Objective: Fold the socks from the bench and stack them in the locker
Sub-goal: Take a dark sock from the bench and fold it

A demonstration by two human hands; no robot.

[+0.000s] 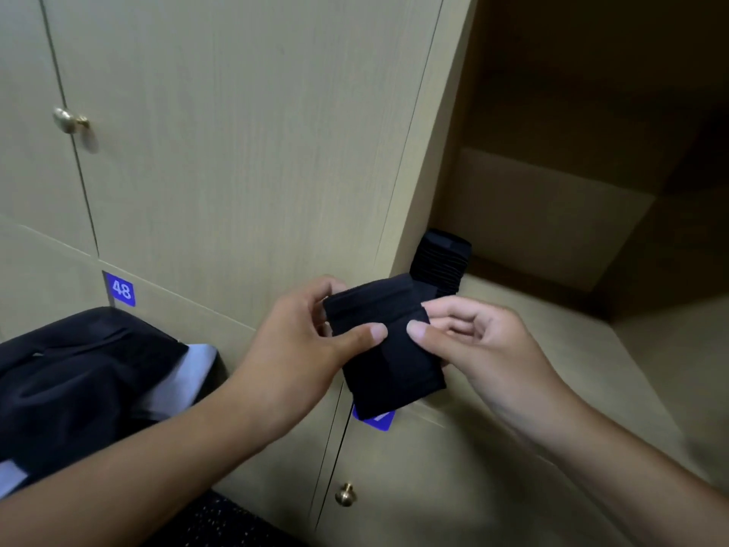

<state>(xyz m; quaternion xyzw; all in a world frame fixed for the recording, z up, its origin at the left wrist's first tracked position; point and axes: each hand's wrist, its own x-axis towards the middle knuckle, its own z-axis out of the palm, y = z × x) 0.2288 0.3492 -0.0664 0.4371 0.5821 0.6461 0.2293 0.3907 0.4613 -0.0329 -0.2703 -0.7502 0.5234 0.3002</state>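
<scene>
Both hands hold one folded black sock (384, 349) in the air before the open locker (552, 215). The left hand (303, 341) grasps its left edge, thumb on top and fingers (327, 288) curled behind. The right hand (485, 341) pinches the right edge, thumb pressed on the cloth beside the left thumb. Just beyond the fingertips, a stack of folded black socks (440, 266) sits at the locker's front left corner. Left of the left forearm, dark clothing (79, 373) lies heaped.

Folded black sock (388, 349) pinched between both hands, left (303, 341) and right (481, 345), before the open locker (552, 215).
</scene>
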